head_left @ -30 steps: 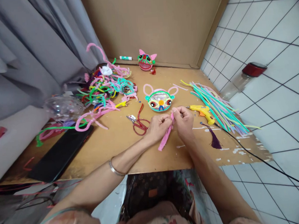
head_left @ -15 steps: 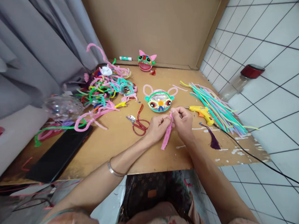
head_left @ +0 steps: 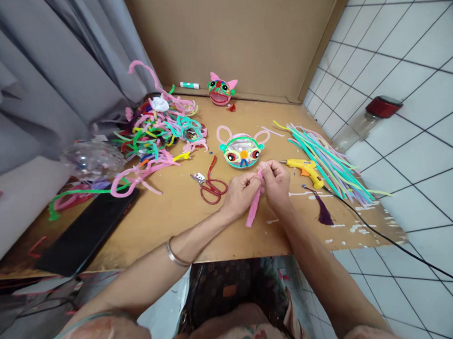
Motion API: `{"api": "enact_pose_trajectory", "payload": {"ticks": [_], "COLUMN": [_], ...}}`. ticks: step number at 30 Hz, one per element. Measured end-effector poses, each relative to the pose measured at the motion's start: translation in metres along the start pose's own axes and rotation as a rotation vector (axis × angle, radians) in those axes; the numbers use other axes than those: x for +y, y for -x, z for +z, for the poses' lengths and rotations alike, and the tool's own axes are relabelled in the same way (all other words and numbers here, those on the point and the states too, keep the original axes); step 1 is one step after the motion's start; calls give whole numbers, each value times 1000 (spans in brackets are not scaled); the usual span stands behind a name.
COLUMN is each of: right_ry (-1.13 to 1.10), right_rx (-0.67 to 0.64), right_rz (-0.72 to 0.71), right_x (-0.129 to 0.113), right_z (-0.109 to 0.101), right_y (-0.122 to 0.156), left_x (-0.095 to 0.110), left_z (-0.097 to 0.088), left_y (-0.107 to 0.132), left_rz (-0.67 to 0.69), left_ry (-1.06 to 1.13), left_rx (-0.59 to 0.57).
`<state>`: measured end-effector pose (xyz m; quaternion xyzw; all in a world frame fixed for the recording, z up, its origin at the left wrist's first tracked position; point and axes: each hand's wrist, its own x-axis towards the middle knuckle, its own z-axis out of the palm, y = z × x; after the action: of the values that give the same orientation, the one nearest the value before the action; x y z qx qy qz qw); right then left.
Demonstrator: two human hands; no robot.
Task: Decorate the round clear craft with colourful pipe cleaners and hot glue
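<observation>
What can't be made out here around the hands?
Head view only.
Top end of the pink pipe cleaner: hidden under fingertips of the left hand and right hand.
Glue gun cable: runs off the right edge.
Contents of the clear globe: blurred near the left side.
Label on the glue stick: too small.

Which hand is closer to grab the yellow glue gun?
Right, probably. The right hand sits just beside the glue gun, while the left hand is on the far side, nearer the scissors. Both hands pinch the pink pipe cleaner, so one would have to let go.
</observation>
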<state>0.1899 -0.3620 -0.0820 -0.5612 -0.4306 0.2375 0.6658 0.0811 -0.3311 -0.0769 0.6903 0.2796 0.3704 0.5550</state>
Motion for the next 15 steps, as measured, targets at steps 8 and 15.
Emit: {"api": "enact_pose_trajectory", "payload": {"ticks": [8, 15], "right_ry": [-88, 3], "right_rx": [-16, 13], "right_rz": [52, -1], "right_x": [-6, 1], "right_z": [0, 0], "right_y": [-1, 1], "left_x": [-8, -1], "left_z": [0, -1], "left_y": [-4, -2], "left_rz": [-45, -50], "left_ry": [251, 58], "left_rx": [-101, -46]}}
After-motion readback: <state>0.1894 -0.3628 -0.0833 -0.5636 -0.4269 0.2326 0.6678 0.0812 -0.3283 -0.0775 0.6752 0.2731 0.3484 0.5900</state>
